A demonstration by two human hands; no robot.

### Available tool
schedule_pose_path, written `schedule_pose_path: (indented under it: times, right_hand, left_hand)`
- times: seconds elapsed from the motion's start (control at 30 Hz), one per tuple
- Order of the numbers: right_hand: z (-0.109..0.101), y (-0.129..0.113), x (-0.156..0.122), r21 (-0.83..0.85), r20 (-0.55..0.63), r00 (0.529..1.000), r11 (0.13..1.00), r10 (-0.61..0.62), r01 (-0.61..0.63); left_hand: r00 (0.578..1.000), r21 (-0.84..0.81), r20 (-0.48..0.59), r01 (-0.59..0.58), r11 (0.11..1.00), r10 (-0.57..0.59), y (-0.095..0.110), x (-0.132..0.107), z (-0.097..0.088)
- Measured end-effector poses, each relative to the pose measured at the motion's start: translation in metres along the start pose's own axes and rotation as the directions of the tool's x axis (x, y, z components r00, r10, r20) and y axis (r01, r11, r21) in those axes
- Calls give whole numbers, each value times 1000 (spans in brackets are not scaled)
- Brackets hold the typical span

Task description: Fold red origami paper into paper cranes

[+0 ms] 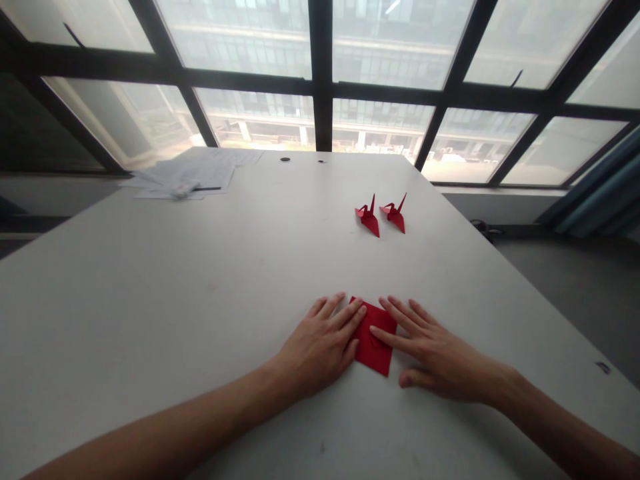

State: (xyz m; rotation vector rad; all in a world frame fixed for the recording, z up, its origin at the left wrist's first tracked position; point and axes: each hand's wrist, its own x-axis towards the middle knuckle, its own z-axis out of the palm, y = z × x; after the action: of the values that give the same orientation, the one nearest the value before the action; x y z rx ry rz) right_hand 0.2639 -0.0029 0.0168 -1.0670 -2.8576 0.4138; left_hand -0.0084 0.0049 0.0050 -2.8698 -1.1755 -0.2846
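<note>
A folded piece of red origami paper (pixel 373 359) lies flat on the white table (pixel 225 280), between my two hands. My left hand (pixel 323 340) rests on its left side, fingers stretched out and lying on the paper and the tabletop. From the right, my right hand (pixel 430 350) reaches over the paper with its fingers spread. Its index fingertip touches the middle of the sheet, near a small folded flap, and the thumb is off to the side. Parts of the paper's left and upper right edges are hidden under the fingers.
Two red paper cranes (pixel 369 219) (pixel 395 215) stand farther back on the table. Loose white papers (pixel 185 173) with a dark pen (pixel 207 189) lie at the far left. Dark-framed windows (pixel 323 80) rise behind the table, and a blue curtain (pixel 600 187) hangs at right.
</note>
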Motion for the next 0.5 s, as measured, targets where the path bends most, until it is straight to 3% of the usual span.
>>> schedule_pose_path:
  times: [0.13,0.2,0.3,0.37,0.5]
  right_hand:
    - [-2,2,-5,59,-61,998,998,-5,9]
    - [-5,3,-4,91,-222,973,995,54,-35]
    - [-7,2,-1,74,-443,891,995,97,-71]
    - [-5,-2,2,14,-447,894,999,36,-34]
    - [2,-8,4,-123,-343,937,992,-72,31]
  left_hand:
    - [1000,12,-10,-9,1000,9,0,1,-2]
    - [1000,17,-7,-22,1000,22,1,1,-4]
    - [999,34,-14,-40,999,40,1,1,-4]
    - [998,43,-24,-48,998,49,1,1,-4]
    - [999,41,-25,-46,998,47,0,0,-2]
